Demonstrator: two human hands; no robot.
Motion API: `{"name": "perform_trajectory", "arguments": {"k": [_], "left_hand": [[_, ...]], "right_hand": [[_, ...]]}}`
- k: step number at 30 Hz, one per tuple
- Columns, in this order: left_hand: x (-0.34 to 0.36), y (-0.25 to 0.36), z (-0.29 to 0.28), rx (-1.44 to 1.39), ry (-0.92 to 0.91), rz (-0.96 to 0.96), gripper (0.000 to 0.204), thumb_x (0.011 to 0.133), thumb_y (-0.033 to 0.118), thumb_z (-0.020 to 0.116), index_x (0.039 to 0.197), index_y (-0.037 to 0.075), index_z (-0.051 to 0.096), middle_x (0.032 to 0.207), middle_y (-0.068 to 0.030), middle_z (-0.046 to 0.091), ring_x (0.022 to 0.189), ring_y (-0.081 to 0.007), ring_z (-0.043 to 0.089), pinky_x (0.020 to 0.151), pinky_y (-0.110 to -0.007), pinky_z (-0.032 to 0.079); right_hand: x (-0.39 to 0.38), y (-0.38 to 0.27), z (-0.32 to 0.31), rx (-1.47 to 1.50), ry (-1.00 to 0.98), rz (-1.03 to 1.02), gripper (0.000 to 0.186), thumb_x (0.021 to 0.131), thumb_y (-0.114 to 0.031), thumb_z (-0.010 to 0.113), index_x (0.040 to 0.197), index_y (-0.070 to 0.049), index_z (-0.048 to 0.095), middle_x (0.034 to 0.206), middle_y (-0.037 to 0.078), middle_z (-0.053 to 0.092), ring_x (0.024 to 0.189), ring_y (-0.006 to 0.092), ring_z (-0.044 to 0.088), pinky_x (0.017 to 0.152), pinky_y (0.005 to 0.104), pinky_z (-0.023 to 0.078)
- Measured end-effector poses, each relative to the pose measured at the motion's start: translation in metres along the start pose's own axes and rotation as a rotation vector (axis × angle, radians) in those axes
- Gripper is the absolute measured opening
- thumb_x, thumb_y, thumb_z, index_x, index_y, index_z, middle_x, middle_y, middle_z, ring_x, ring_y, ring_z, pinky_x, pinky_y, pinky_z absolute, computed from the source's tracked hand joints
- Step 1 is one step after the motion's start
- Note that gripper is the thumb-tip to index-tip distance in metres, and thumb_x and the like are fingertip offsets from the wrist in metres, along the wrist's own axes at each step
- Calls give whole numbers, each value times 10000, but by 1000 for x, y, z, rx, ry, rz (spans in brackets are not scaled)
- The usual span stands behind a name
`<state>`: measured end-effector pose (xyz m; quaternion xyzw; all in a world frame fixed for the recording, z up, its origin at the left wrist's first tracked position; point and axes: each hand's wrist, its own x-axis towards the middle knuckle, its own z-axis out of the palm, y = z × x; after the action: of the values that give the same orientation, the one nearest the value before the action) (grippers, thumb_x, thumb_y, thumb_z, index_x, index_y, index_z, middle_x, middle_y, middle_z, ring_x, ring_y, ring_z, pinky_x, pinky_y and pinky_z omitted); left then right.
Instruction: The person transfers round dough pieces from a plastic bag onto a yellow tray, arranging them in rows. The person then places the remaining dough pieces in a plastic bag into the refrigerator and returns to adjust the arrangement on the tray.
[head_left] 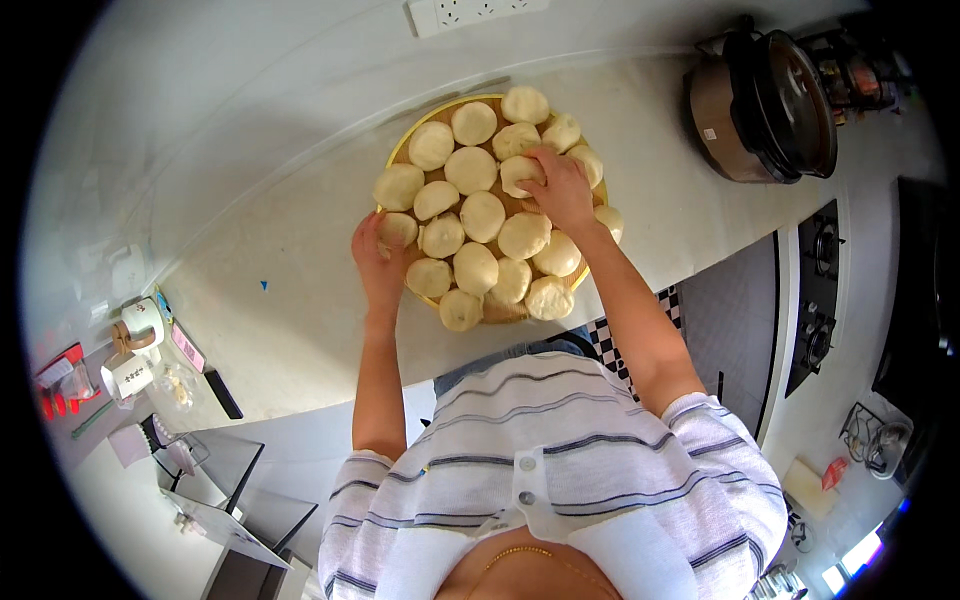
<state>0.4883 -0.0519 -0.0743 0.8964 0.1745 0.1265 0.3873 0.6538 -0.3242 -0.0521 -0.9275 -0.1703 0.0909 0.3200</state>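
Note:
Several pale, flattened dough rounds (474,172) cover a round wooden board with a yellow rim (510,318) on the counter. My left hand (377,255) is at the board's left edge, its curled fingers gripping a dough round (400,228) there. Toward the upper right of the board, my right hand (562,192) has its thumb and fingers closed on another round (515,172), partly covering it.
A brown electric cooker (735,120) stands right of the board, with a black gas hob (815,295) nearer me. Small packages and bottles (135,350) sit at the counter's left. A white socket strip (470,15) is on the back wall.

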Motion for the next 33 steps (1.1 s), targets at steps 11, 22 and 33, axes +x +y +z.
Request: {"name": "perform_trajectory", "arguments": {"k": [11, 22, 33], "left_hand": [[13, 53, 16, 243, 5, 169, 483, 821, 167, 762, 1270, 149, 585, 1279, -124, 499, 1203, -306, 460, 1033, -462, 323], [21, 69, 36, 249, -23, 352, 444, 826, 153, 722, 1250, 111, 596, 1211, -104, 538, 1127, -298, 504, 958, -433, 372], [6, 91, 61, 388, -237, 446, 471, 817, 230, 733, 1238, 97, 569, 1242, -110, 546, 1164, -310, 495, 958, -450, 377]], "right_hand": [[-12, -1, 21, -134, 88, -159, 391, 783, -172, 747, 1147, -133, 608, 1161, 99, 607, 1076, 317, 566, 976, 438, 430], [-38, 25, -43, -75, 305, 21, 225, 840, -124, 681, 1058, -78, 657, 986, 106, 629, 945, 318, 603, 850, 439, 494], [-76, -5, -6, 38, 295, -143, 293, 816, -119, 708, 1103, -101, 653, 1025, 112, 606, 909, 313, 612, 795, 428, 511]]}}
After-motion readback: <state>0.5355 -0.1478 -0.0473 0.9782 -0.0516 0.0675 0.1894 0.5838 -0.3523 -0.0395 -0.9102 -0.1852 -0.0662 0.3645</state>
